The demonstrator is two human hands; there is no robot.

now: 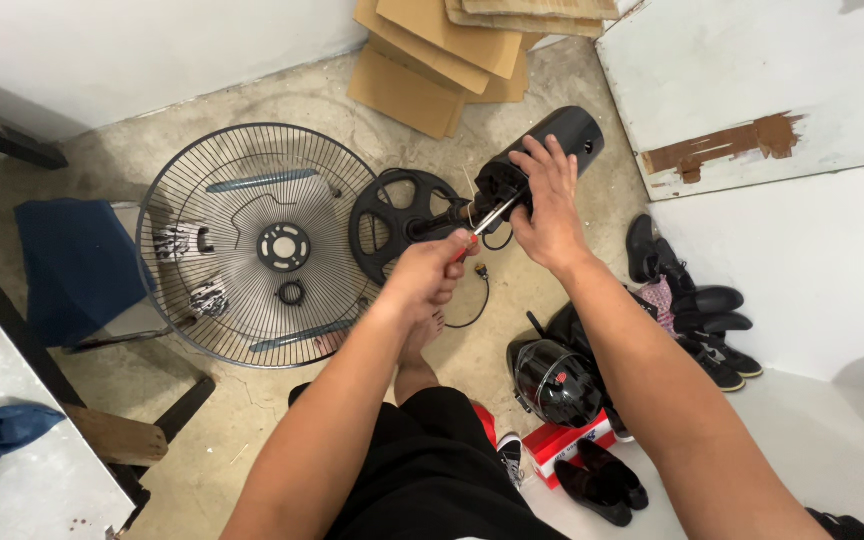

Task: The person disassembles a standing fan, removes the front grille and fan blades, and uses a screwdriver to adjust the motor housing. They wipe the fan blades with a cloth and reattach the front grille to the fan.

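Two hands on a fan motor

Right hand (550, 205) clasps the cylindrical black motor housing (562, 145); left hand (430, 272) is clenched on a red-handled screwdriver (482, 225). Behind lie a round wire grille (252, 240), flat cardboard (452, 50), a glossy helmet (555, 382).

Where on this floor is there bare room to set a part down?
Bare concrete lies between the wire fan grille and the cardboard stack, and below the grille toward the wooden piece. It is crowded at right: helmet, shoes, red box.
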